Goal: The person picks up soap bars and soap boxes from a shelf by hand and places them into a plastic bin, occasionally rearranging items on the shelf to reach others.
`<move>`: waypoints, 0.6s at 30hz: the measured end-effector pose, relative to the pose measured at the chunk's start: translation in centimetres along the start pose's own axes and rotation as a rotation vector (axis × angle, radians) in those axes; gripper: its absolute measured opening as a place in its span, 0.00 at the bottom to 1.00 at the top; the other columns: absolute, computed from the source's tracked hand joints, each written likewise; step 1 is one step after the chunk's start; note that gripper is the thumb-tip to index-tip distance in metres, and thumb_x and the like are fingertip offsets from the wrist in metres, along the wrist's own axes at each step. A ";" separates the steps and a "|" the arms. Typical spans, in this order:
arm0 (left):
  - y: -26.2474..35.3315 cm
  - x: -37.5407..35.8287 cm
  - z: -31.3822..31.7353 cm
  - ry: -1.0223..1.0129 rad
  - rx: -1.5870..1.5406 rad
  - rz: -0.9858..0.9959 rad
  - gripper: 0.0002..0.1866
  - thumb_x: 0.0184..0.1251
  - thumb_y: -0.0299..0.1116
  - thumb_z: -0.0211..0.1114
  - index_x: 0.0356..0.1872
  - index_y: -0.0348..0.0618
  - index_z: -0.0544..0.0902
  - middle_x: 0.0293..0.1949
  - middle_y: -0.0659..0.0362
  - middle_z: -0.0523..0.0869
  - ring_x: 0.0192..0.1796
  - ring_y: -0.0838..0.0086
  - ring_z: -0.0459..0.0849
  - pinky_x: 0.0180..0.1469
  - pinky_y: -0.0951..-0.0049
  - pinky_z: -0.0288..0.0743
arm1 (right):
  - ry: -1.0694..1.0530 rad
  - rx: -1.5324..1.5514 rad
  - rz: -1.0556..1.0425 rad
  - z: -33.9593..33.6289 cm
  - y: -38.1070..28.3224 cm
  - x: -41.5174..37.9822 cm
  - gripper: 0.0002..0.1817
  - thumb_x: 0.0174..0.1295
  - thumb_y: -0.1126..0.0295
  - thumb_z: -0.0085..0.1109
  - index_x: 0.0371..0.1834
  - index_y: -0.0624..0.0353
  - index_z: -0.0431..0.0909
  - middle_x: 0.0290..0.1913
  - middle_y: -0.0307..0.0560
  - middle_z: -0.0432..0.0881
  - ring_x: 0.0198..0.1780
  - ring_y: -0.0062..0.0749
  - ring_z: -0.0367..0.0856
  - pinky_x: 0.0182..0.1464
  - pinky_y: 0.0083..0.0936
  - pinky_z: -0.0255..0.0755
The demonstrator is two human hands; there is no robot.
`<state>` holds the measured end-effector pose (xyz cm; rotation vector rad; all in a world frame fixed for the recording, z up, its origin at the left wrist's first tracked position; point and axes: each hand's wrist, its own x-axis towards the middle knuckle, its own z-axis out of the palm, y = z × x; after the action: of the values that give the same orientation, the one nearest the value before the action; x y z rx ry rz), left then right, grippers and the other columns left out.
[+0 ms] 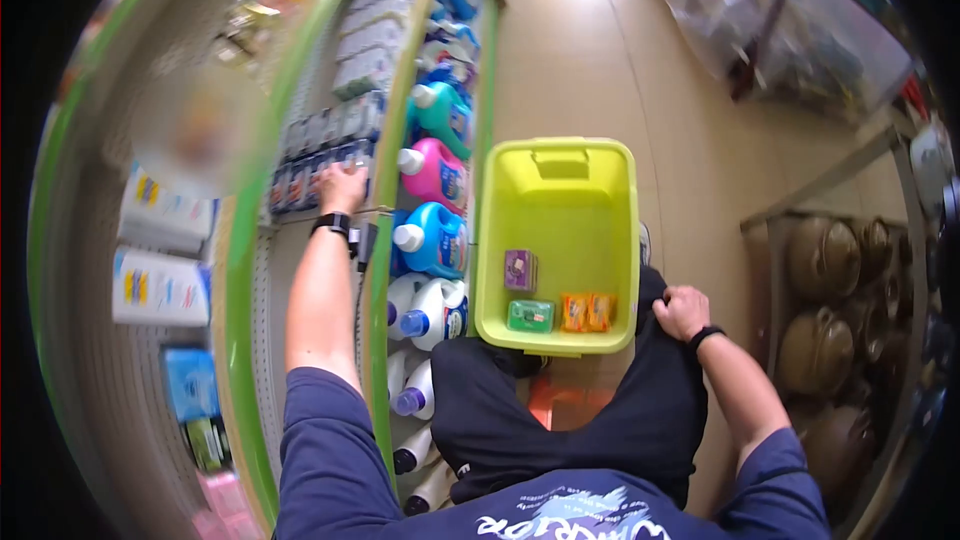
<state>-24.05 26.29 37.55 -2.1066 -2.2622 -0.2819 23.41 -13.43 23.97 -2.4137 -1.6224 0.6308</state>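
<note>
Navy sweatshirt (560,515) with white lettering fills the bottom of the view, black trousers (560,410) just beyond it, the person crouched over a tan floor (560,70). Left hand (343,187), black watch (332,223) on the wrist, reaches to the middle shelf (300,240) and rests on a row of small dark packets (320,155); fingers curl over the front packets, but whether they grip one cannot be told. Right hand (681,311), black band at the wrist, sits on the raised knee, fingers closed on the trouser cloth. Yellow-green basket (557,240) stands on the floor between the knees, touching the trousers at its near edge. Inside, along the near wall: purple box (519,270), green packet (530,316), two orange packets (587,312) side by side. Detergent bottles (432,240) in blue, pink and teal line the bottom shelf just left of the basket. Brown pots (820,300) on a rack at far right.
</note>
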 end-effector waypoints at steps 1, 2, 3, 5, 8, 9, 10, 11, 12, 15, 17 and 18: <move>-0.9 1.5 1.0 -0.018 0.057 -0.011 0.33 0.56 0.55 0.67 0.51 0.34 0.80 0.55 0.40 0.81 0.61 0.47 0.77 0.65 0.48 0.66 | -0.024 -0.003 -0.006 -0.6 -0.3 0.2 0.19 0.52 0.55 0.55 0.28 0.61 0.84 0.35 0.60 0.85 0.43 0.52 0.84 0.51 0.42 0.77; -1.5 2.8 2.3 -0.043 0.114 -0.013 0.36 0.56 0.58 0.66 0.54 0.33 0.78 0.57 0.39 0.80 0.62 0.46 0.76 0.65 0.46 0.65 | -0.054 -0.006 -0.001 -1.1 -0.5 0.3 0.19 0.53 0.55 0.54 0.28 0.61 0.84 0.35 0.61 0.84 0.43 0.52 0.83 0.51 0.43 0.77; -1.2 3.0 2.8 -0.016 0.173 -0.044 0.38 0.55 0.58 0.67 0.56 0.33 0.77 0.58 0.39 0.80 0.63 0.46 0.75 0.66 0.47 0.66 | -0.079 -0.002 -0.007 -1.0 -0.2 0.5 0.20 0.55 0.54 0.53 0.31 0.62 0.82 0.36 0.62 0.84 0.43 0.54 0.83 0.50 0.44 0.76; 0.3 2.3 2.0 -0.015 0.291 -0.091 0.42 0.52 0.60 0.68 0.58 0.32 0.75 0.59 0.38 0.79 0.64 0.46 0.75 0.65 0.49 0.67 | -0.111 -0.004 0.020 -1.2 -0.2 0.8 0.20 0.56 0.54 0.52 0.32 0.62 0.83 0.37 0.61 0.84 0.44 0.54 0.83 0.51 0.44 0.76; 1.7 1.4 0.7 0.009 0.333 -0.159 0.47 0.44 0.63 0.72 0.58 0.32 0.74 0.60 0.36 0.78 0.64 0.46 0.76 0.63 0.51 0.71 | -0.120 0.001 0.018 -0.9 -0.1 1.1 0.20 0.56 0.53 0.52 0.30 0.60 0.84 0.38 0.59 0.85 0.46 0.52 0.83 0.53 0.43 0.76; 1.4 2.1 0.3 -0.026 0.268 -0.158 0.50 0.41 0.63 0.73 0.58 0.31 0.74 0.60 0.36 0.78 0.64 0.47 0.76 0.64 0.52 0.71 | -0.132 0.002 0.032 -0.9 -0.2 1.0 0.20 0.55 0.53 0.52 0.30 0.60 0.84 0.38 0.58 0.85 0.46 0.51 0.83 0.53 0.42 0.76; 0.8 2.2 0.1 -0.047 0.221 -0.169 0.51 0.39 0.62 0.75 0.60 0.29 0.73 0.60 0.36 0.78 0.65 0.48 0.76 0.66 0.54 0.68 | -0.138 0.001 0.037 -1.1 -0.3 1.0 0.20 0.55 0.54 0.52 0.30 0.60 0.85 0.38 0.58 0.85 0.46 0.50 0.83 0.53 0.42 0.76; 1.1 1.6 -0.6 -0.016 0.203 -0.178 0.52 0.40 0.61 0.75 0.61 0.28 0.72 0.60 0.35 0.78 0.65 0.48 0.75 0.67 0.55 0.67 | -0.161 -0.009 0.054 -1.2 -0.4 1.0 0.20 0.55 0.54 0.52 0.32 0.59 0.86 0.39 0.57 0.86 0.46 0.49 0.84 0.53 0.41 0.77; 1.6 1.0 -1.3 0.019 0.180 -0.188 0.53 0.40 0.60 0.75 0.62 0.27 0.71 0.60 0.35 0.77 0.65 0.47 0.75 0.68 0.56 0.66 | -0.159 -0.003 0.058 -1.1 -0.3 0.9 0.20 0.55 0.54 0.52 0.32 0.59 0.86 0.39 0.57 0.86 0.46 0.49 0.84 0.53 0.41 0.77; 1.7 -0.1 -2.9 0.267 0.095 0.004 0.54 0.40 0.60 0.75 0.64 0.28 0.70 0.61 0.35 0.76 0.64 0.45 0.74 0.68 0.55 0.65 | -0.187 -0.024 0.070 -1.0 0.2 0.7 0.21 0.55 0.53 0.52 0.33 0.59 0.86 0.40 0.57 0.86 0.47 0.48 0.84 0.53 0.40 0.76; 3.5 -2.6 -4.1 0.349 -0.094 0.184 0.50 0.44 0.53 0.77 0.66 0.30 0.67 0.53 0.43 0.79 0.54 0.53 0.80 0.59 0.58 0.73 | -0.170 -0.022 0.074 -0.8 0.4 0.4 0.21 0.55 0.52 0.51 0.32 0.59 0.86 0.40 0.57 0.86 0.47 0.48 0.84 0.53 0.40 0.76; 6.4 -6.1 -5.1 0.284 -0.268 0.219 0.48 0.45 0.49 0.77 0.65 0.32 0.67 0.50 0.46 0.80 0.50 0.56 0.81 0.54 0.60 0.76 | -0.173 -0.012 0.076 -0.7 0.4 0.2 0.21 0.55 0.52 0.51 0.32 0.59 0.86 0.40 0.57 0.86 0.47 0.48 0.84 0.53 0.40 0.76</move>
<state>-17.71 19.87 42.32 -2.2373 -1.9059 -0.8546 24.15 -13.30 24.43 -2.5013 -1.6061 0.8674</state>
